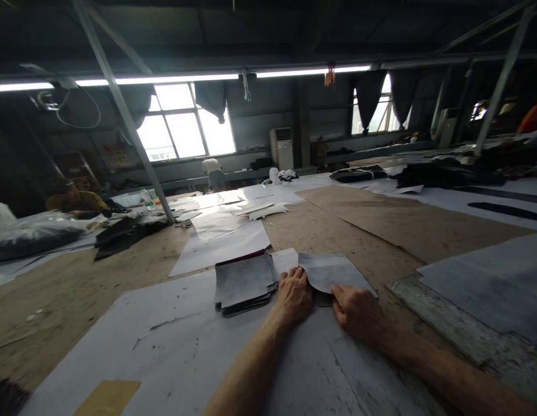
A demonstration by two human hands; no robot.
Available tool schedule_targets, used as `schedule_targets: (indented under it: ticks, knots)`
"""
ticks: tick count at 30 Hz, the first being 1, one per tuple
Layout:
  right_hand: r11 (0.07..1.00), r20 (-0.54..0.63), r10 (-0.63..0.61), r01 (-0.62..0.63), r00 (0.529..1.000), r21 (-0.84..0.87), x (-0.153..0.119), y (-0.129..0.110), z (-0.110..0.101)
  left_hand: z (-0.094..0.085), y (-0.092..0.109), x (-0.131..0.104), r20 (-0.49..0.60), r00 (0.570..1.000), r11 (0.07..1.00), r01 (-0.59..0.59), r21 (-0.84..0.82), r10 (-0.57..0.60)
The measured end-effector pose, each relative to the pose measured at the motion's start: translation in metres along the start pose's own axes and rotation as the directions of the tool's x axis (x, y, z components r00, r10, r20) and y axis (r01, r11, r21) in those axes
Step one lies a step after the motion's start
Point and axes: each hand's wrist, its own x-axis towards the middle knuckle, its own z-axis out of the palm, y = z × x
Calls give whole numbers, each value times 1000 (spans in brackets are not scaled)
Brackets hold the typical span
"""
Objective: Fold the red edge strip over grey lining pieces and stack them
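A light grey sheet lies in front of me with its near edge raised in a curve. My right hand is closed on that near edge, fingers and thumb pinched together. My left hand is closed at the sheet's left corner, fingertips curled down; what lies beneath them is hidden. Part of a darker piece shows under the sheet between my hands. Just left of my left hand sits a stack of grey cut pieces with dark layers and uneven edges.
White paper covers the near table, with a yellow-brown piece at the bottom left. Bluish-grey sheets lie at the right. A slanted metal post rises beyond the left side. Dark fabric is piled at the far right.
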Motion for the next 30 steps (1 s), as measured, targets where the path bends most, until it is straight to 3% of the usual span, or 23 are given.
schedule_targets:
  ticks: [5,8,16,20,24,27,30]
  knots:
    - [997,-4,-64,63,998,-49,19,-11,2,0,1,-1,9,1000,999,24,48,-24]
    - [994,10,-78,79,997,-78,26,-6,-4,-3,4,-4,17,1000,999,17,44,-18]
    - [983,192,-143,162,971,-84,8,19,-38,-6,26,-21,19,999,999,38,-14,-37]
    - [993,169,-86,98,982,-63,3,4,-27,-2,29,-21,10,998,998,58,5,-58]
    - [1000,108,-9,7,994,12,16,-5,-14,-1,28,-21,3,996,995,85,42,-86]
    - [982,43,172,-175,984,66,34,17,-17,-1,29,-21,4,995,994,99,48,-99]
    - [900,-75,427,-415,901,135,45,66,-35,-2,29,-21,6,994,994,107,29,-107]
